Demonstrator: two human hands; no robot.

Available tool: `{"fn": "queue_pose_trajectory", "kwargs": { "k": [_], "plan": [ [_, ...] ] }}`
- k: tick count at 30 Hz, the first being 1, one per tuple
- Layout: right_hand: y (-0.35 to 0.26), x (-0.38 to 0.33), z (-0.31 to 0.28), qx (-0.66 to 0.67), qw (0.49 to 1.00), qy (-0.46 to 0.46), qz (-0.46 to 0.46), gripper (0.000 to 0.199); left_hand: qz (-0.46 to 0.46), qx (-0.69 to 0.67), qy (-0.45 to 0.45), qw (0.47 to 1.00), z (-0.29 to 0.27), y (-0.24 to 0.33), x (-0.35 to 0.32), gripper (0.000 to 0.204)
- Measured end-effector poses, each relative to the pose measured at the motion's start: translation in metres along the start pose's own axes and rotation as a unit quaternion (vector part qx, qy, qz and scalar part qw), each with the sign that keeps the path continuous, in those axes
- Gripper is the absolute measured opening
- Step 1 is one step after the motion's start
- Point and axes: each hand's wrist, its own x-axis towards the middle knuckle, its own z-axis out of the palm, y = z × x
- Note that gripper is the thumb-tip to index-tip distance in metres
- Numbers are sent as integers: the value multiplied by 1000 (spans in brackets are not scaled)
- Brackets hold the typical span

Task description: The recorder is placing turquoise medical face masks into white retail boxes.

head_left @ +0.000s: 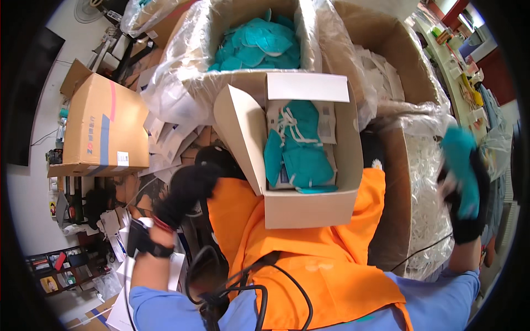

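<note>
An open white carton [310, 209] rests on my lap with its flaps spread. Inside lie teal face masks [305, 160] with white straps, on top of white printed packets [328, 128]. Out to the right, my right hand [469, 187], in a black glove, is closed round a teal face mask [459, 149]; motion blurs both. My left hand [190, 190], also black-gloved, hangs left of the carton near my knee and apart from it. Its fingers blend into the dark surroundings, so their pose is unclear.
Ahead stands a large plastic-lined box of teal masks [256, 44]. Another box with white packets [381, 69] is beside it. At right, a lined box holds tangled white straps [428, 204]. A brown carton [105, 127] stands left, near loose packets [174, 140]. Black cables [259, 287] cross my front.
</note>
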Motion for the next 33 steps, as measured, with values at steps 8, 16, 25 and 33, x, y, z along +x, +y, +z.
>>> {"fn": "queue_pose_trajectory", "kwargs": {
  "k": [8, 16, 25, 33],
  "plan": [
    [44, 100, 95, 260, 951, 128, -105, 41, -55, 309, -6, 950, 27, -92, -51, 14],
    [33, 116, 145, 280, 930, -26, -237, 31, -315, 163, -87, 931, 71, -142, -184, 17],
    [36, 109, 151, 229, 965, 81, -95, 56, -365, 55, 30, 929, 109, -190, -230, 29],
    [35, 120, 145, 371, 926, 57, -49, 45, -407, 77, -30, 909, 104, -232, -267, 25]
  ]
}}
